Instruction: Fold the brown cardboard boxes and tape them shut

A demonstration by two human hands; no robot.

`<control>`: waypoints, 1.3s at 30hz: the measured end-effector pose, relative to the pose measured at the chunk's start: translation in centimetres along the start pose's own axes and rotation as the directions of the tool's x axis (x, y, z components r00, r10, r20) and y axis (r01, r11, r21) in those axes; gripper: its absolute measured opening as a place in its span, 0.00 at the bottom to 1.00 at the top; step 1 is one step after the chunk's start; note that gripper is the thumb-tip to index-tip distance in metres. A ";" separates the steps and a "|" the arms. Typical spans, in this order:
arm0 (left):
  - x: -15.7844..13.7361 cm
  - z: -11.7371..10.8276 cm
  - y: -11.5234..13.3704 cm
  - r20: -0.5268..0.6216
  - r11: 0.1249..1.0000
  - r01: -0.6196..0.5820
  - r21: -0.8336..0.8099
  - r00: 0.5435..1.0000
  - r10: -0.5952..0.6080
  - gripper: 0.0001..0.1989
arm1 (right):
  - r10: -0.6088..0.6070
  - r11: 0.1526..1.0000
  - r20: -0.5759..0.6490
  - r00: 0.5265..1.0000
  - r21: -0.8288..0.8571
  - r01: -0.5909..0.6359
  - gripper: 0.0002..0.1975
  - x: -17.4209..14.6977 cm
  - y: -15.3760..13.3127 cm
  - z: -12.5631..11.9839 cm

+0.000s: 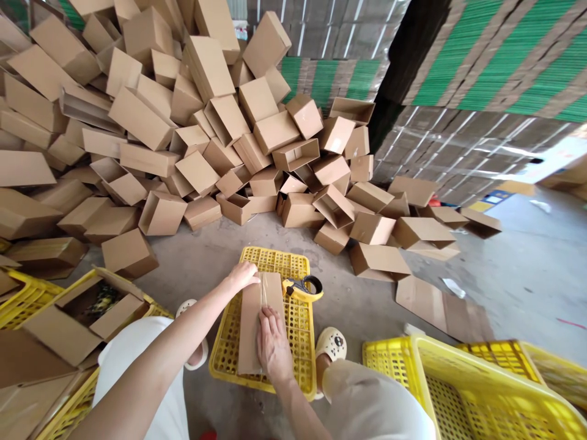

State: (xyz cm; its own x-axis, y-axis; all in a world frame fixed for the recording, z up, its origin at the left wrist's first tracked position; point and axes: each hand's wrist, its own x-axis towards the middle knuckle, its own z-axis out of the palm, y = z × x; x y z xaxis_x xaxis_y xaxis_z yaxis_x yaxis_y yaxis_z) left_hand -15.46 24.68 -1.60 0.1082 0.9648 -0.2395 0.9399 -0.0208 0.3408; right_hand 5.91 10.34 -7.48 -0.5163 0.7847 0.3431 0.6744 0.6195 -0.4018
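A long, narrow cardboard box [250, 330] lies on an upturned yellow plastic crate [298, 360] between my legs. Clear tape [263, 287] runs along the seam on its top. My left hand [243, 276] is at the box's far left corner, its fingers closed over the edge. Flat on the top of the box, over the tape line, rests my right hand [274, 345] with its fingers stretched out. Just right of the box, a yellow tape dispenser [300, 288] sits on the crate, apart from both hands.
Many empty cardboard boxes [195, 171] are heaped ahead and to the left. At left, an open box [76, 318] with dark contents sits in a yellow crate. Another yellow crate [408, 366] stands at right. Strapped stacks of flat cardboard [481, 140] rise behind.
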 end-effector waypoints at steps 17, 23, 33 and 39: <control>-2.4 4.6 0.6 -0.135 0.996 -0.075 0.049 0.987 0.081 0.28 | 0.020 1.000 -0.015 1.000 0.023 -0.020 0.31 0.2 0.0 -0.2; -5.9 9.6 2.6 -0.343 0.988 -0.134 0.082 0.926 0.154 0.29 | 0.172 0.980 -0.018 0.985 -0.097 -0.173 0.28 0.1 -0.5 0.1; -13.5 12.2 2.4 -0.340 0.966 -0.213 0.149 0.906 0.252 0.29 | 0.251 0.954 0.376 0.892 -0.251 -0.162 0.30 8.6 2.5 -2.6; -15.8 13.0 2.8 -0.367 0.960 -0.202 0.195 0.892 0.263 0.30 | 0.223 0.959 0.403 0.888 -0.252 -0.127 0.32 9.8 1.8 -3.2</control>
State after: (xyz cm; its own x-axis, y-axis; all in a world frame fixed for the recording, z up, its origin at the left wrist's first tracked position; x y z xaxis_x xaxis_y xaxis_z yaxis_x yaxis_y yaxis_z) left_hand -10.33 5.92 -8.69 0.2248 0.9517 0.2092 0.9432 -0.2664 0.1983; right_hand 3.72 19.01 -2.17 -0.5204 0.8444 -0.1271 0.8456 0.4888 -0.2147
